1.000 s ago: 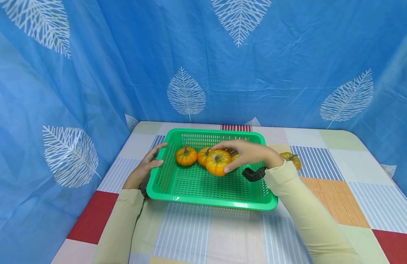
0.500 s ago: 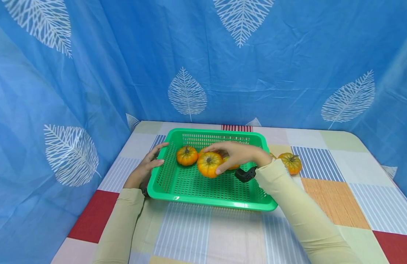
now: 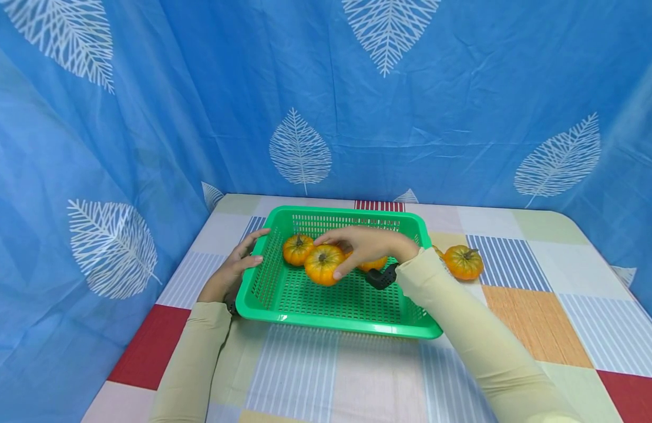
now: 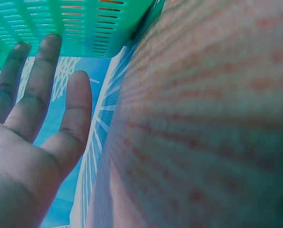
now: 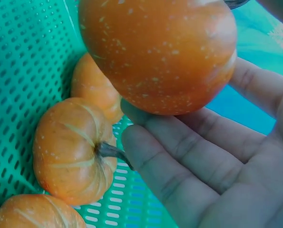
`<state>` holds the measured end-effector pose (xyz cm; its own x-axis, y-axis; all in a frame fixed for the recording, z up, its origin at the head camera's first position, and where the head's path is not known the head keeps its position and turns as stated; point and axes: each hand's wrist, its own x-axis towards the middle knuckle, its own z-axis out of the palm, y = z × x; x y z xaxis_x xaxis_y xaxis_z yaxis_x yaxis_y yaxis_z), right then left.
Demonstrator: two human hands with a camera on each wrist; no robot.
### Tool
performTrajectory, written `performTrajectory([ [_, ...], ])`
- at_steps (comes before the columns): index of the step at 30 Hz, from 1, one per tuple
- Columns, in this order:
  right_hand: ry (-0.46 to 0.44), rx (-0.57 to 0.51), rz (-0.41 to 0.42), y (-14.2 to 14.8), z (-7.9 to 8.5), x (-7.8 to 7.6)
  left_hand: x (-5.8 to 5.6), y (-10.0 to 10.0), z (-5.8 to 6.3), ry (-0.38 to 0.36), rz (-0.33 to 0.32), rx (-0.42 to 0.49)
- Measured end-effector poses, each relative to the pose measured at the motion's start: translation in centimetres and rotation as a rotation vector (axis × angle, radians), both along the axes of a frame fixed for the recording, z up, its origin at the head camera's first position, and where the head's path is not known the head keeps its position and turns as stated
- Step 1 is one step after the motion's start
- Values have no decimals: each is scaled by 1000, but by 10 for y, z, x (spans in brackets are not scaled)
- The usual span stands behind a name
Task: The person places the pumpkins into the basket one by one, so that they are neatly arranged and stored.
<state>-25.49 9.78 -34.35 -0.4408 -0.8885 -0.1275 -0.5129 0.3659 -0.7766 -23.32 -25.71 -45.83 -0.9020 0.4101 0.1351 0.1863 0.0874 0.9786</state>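
My right hand [image 3: 376,244] grips a small orange pumpkin [image 3: 323,265] between thumb and fingers, above the floor of the green plastic basket [image 3: 336,330]. In the right wrist view, this held pumpkin [image 5: 160,52] fills the top, with fingers under it. Three other pumpkins lie in the basket, among them one with a dark stem [image 5: 74,152]. One pumpkin [image 3: 296,251] shows at the left in the head view; another [image 3: 375,264] is partly behind my right hand. My left hand [image 3: 232,267] is at the basket's left side, fingers extended near its slotted wall [image 4: 84,28].
Right of the basket, a pumpkin [image 3: 463,262] sits on the checked tablecloth [image 3: 537,317]. Beside it another pumpkin [image 3: 438,251] is mostly hidden by the right sleeve. A blue curtain [image 3: 358,147] with white leaves hangs behind and along both sides.
My right hand has carried the held pumpkin leftward over the basket, close to the leftmost pumpkin. More of the pumpkins at the right now shows. The left hand has stayed in place.
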Motion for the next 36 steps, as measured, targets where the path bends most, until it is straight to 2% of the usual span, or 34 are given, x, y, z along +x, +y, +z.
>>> performTrajectory([
  [5, -5, 18, 11, -8, -2, -3, -1, -1, -1, 1, 4, -8],
  [13, 20, 78, -33, -18, -4, -2, 1, 0, -1, -8, -9, 7],
  [26, -56, 122, -18, -35, -20, -6, -1, 0, -3, 14, -8, -12],
  [36, 20, 206, -4, -48, -27, -5, -2, -2, -4, 23, -18, -7],
])
